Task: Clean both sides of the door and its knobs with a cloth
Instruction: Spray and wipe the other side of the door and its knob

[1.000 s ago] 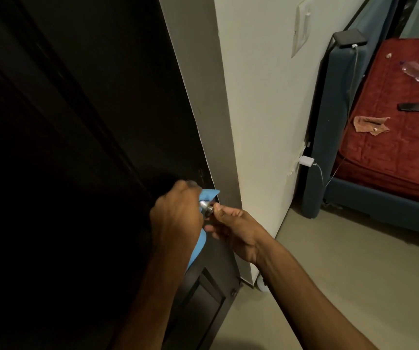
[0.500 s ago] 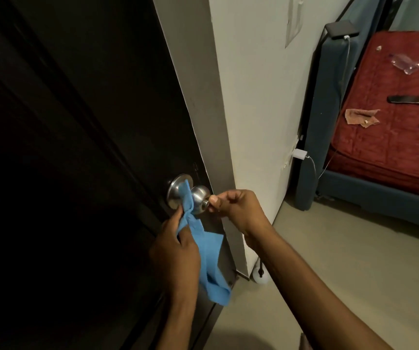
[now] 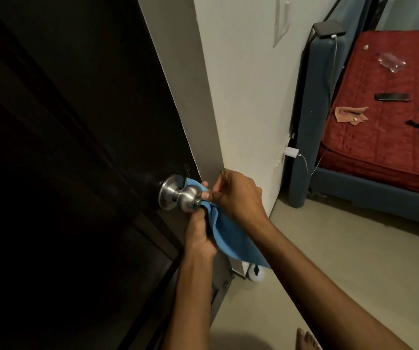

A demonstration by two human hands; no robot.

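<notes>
Both hands [image 3: 218, 213] gripping blue cloth [image 3: 231, 238] — behind knob [image 3: 189, 198]

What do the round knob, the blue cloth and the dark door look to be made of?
The round silver door knob looks like brushed metal, perhaps stainless steel: soft grey sheen with dull highlights. The blue cleaning cloth seems a soft, thin fabric, maybe microfibre: it folds and drapes limply between both hands. The dark brown panelled door looks like wood or a wood veneer with a low-gloss finish; too dim to tell grain.

Pale wall [image 3: 241, 97], beige floor [image 3: 329, 261], red-covered bed [image 3: 380, 137].
</notes>
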